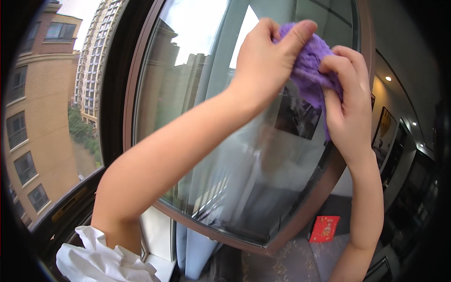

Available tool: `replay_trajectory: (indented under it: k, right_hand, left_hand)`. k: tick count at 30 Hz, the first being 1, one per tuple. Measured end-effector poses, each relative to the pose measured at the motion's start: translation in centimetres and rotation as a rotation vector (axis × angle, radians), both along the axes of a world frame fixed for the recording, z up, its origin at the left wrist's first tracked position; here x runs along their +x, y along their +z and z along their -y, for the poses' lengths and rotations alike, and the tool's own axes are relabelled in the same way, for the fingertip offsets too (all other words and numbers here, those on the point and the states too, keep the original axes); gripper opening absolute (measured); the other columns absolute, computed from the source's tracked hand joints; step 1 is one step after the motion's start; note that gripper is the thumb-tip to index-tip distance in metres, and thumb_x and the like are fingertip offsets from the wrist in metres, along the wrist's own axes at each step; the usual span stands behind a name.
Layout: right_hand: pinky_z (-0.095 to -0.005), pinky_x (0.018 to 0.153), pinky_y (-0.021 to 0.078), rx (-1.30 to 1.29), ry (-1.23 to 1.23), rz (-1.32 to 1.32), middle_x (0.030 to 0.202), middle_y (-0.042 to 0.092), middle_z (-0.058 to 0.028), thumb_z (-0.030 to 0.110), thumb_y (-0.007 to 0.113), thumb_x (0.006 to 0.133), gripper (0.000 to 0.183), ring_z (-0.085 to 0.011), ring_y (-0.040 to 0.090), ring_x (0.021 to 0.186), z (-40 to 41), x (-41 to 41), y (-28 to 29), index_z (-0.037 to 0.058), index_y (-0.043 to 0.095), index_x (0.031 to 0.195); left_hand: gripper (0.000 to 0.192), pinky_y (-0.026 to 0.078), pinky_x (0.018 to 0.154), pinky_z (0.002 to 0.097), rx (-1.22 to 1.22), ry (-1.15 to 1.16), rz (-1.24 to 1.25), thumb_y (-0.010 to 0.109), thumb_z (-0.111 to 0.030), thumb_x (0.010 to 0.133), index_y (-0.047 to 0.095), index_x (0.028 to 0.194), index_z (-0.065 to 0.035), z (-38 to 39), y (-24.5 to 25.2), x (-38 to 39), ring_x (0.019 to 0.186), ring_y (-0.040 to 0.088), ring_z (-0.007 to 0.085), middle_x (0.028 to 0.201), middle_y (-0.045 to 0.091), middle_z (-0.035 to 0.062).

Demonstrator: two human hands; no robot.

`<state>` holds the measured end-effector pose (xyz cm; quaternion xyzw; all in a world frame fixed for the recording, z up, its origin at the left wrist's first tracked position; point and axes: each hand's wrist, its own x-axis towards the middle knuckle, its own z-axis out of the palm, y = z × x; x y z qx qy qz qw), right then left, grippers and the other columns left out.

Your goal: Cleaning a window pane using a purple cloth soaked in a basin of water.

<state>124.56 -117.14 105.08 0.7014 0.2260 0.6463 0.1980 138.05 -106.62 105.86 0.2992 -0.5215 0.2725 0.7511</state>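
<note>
A crumpled purple fluffy cloth (310,67) is bunched between my two hands at the upper right of a window sash. My left hand (267,60) grips its left side, thumb across the top. From the right, the bent fingers and thumb of my right hand (348,88) pinch the other side. Behind the cloth is the window pane (232,151), which carries reflections of buildings and a room. A brown frame (215,229) surrounds the glass, and the sash stands swung inward. Whether the cloth touches the glass cannot be made out.
On the left, a black window frame (112,81) borders a screened opening with buildings (45,116) outside. Below the sash hang light blue curtains (193,250) beside a white sill (160,266). A red packet (324,229) lies on a grey patterned sofa (292,261). Framed pictures (382,130) hang at right.
</note>
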Motion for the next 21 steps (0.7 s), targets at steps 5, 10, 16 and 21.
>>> replay_trajectory:
  k: [5,10,16,21]
  right_hand:
    - [-0.0408,0.086,0.0509,-0.087,-0.035,0.098,0.119,0.058,-0.0147,-0.011,0.054,0.078,0.038,-0.036,0.062,0.101,-0.7,2.8,2.6,0.0058,0.061,0.112]
    - [-0.0463,0.106,0.0405,-0.039,-0.237,0.203,0.135,0.053,-0.0213,0.012,0.059,0.086,0.041,-0.039,0.05,0.127,0.2,4.2,5.4,-0.0009,0.056,0.125]
    - [-0.0481,0.112,0.0348,-0.063,-0.255,0.222,0.137,0.05,-0.0238,0.021,0.067,0.084,0.048,-0.0429,0.044,0.13,-0.7,7.7,4.5,-0.0048,0.056,0.123]
    - [-0.0467,0.106,0.0421,-0.14,-0.197,0.285,0.135,0.053,-0.023,0.013,0.061,0.09,0.037,-0.0419,0.05,0.126,0.1,9.2,4.7,-0.0023,0.055,0.123]
  left_hand:
    - [0.04,0.045,0.061,0.0242,-0.024,0.082,0.135,0.073,-0.037,0.093,0.055,0.094,-0.001,-1.8,3.6,2.5,0.07,0.053,0.0096,0.079,0.06,0.0033]
    - [0.024,0.048,0.065,0.0268,-0.075,0.105,0.247,0.071,-0.019,0.093,0.056,0.099,-0.0009,-1.4,5.6,3.9,0.072,0.057,0.0124,0.081,0.061,0.0053]
    - [0.024,0.051,0.077,0.0395,-0.162,0.693,0.219,0.068,-0.013,0.085,0.057,0.101,0.001,-0.1,4.9,6.8,0.087,0.063,0.0296,0.099,0.062,0.0225]
    - [0.045,0.052,0.085,0.0308,-0.246,0.68,0.602,0.051,0.006,0.09,0.061,0.131,-0.0088,0.4,4.5,8.2,0.099,0.065,0.0262,0.129,0.063,0.0116]
